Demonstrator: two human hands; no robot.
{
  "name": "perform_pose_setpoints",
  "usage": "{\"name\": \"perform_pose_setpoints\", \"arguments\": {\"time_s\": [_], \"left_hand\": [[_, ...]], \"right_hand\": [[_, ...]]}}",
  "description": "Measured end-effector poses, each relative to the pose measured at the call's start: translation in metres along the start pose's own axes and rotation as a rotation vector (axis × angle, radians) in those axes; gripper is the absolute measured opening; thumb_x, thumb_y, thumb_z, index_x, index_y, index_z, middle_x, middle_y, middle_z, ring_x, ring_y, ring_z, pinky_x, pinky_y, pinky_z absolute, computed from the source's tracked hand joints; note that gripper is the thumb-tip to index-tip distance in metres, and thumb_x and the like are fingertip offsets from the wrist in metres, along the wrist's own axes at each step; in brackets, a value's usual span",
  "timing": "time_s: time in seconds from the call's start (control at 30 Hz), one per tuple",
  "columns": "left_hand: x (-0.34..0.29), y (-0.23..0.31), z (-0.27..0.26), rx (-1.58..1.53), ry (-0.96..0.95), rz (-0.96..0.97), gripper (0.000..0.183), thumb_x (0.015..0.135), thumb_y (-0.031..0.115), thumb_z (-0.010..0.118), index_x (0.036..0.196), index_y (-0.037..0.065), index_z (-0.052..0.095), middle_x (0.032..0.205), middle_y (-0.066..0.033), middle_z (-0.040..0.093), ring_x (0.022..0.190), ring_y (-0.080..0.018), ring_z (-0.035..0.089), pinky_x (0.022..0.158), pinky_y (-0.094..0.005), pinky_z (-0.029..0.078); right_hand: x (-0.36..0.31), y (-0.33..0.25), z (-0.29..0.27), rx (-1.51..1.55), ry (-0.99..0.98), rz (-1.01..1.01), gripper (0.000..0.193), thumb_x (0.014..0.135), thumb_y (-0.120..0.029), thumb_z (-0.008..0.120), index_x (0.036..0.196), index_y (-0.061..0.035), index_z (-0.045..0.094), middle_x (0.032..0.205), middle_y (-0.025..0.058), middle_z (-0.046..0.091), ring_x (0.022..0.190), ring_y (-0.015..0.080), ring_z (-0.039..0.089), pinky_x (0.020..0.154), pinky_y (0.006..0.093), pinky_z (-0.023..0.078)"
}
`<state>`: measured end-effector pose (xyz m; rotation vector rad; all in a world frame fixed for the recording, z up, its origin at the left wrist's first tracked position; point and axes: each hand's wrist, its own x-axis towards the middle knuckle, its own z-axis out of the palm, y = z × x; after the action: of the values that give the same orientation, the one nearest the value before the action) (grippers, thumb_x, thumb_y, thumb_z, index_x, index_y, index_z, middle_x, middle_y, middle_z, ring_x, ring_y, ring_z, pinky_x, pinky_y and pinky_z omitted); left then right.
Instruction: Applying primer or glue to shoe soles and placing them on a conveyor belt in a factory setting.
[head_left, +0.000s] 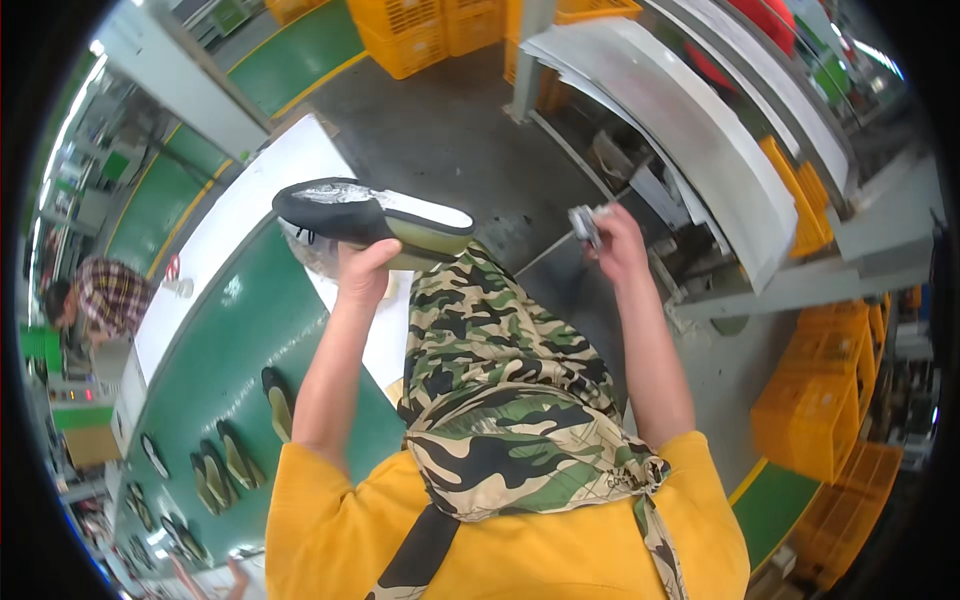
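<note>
Fingers (352, 262) of left hand (362, 272) clamped around the sole of a black shoe (370, 215), held sole-up at centre-left of frame, toe pointing to upper left, a shiny wet-looking patch near the toe. Right hand (618, 245), right of centre, fingers closed on a small grey brush (583, 225) whose thin handle runs down-left; brush and shoe are apart. Camouflage apron (500, 390) hangs between the forearms. Green conveyor belt (225, 340) at left carries several shoe soles (225, 465). Another person in a plaid shirt (110, 297) at far left. Yellow crates (825, 400) at lower right.
</note>
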<state>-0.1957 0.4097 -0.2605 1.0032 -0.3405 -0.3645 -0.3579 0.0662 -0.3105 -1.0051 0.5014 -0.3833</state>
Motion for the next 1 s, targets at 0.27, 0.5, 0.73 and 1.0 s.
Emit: {"name": "perform_pose_setpoints", "arguments": {"time_s": [0.27, 0.5, 0.73, 1.0], "left_hand": [[-0.010, -0.019, 0.050, 0.477, -0.287, 0.197, 0.045, 0.071, 0.004, 0.079, 0.111, 0.000, 0.060, 0.108, -0.0064, 0.061, 0.099, -0.0167, 0.058, 0.091, -0.0323, 0.046], [-0.021, -0.010, 0.035, 1.012, -0.373, 0.176, 0.054, 0.078, 0.026, 0.077, 0.125, 0.007, 0.058, 0.123, -0.0108, 0.059, 0.119, -0.0274, 0.050, 0.106, -0.0405, 0.034], [-0.027, 0.021, 0.084, 1.078, -0.377, 0.128, 0.067, 0.076, 0.019, 0.079, 0.134, 0.006, 0.049, 0.128, -0.0101, 0.056, 0.120, -0.0257, 0.050, 0.105, -0.0385, 0.036], [-0.019, -0.010, 0.087, 1.188, -0.504, 0.257, 0.047, 0.078, 0.018, 0.076, 0.120, 0.006, 0.058, 0.115, -0.0084, 0.063, 0.110, -0.0249, 0.058, 0.096, -0.0383, 0.043]], "right_hand": [[-0.029, -0.048, 0.093, -0.222, -0.171, -0.231, 0.013, 0.079, -0.007, 0.069, 0.084, -0.0063, 0.057, 0.077, -0.0012, 0.058, 0.068, 0.0059, 0.052, 0.061, 0.0226, 0.040], [-0.009, -0.018, 0.116, -0.218, -0.102, -0.236, 0.015, 0.078, -0.005, 0.069, 0.082, -0.0056, 0.055, 0.073, -0.0016, 0.056, 0.063, 0.0048, 0.049, 0.057, 0.0218, 0.038], [-0.018, -0.024, 0.138, -0.102, -0.119, -0.126, 0.015, 0.078, -0.004, 0.069, 0.082, -0.0072, 0.055, 0.071, -0.0027, 0.054, 0.061, 0.0047, 0.048, 0.055, 0.0218, 0.036], [-0.037, -0.044, 0.148, -0.020, -0.149, -0.177, 0.014, 0.080, -0.003, 0.068, 0.081, -0.0069, 0.054, 0.071, -0.0025, 0.054, 0.062, 0.0044, 0.048, 0.055, 0.0218, 0.038]]}}
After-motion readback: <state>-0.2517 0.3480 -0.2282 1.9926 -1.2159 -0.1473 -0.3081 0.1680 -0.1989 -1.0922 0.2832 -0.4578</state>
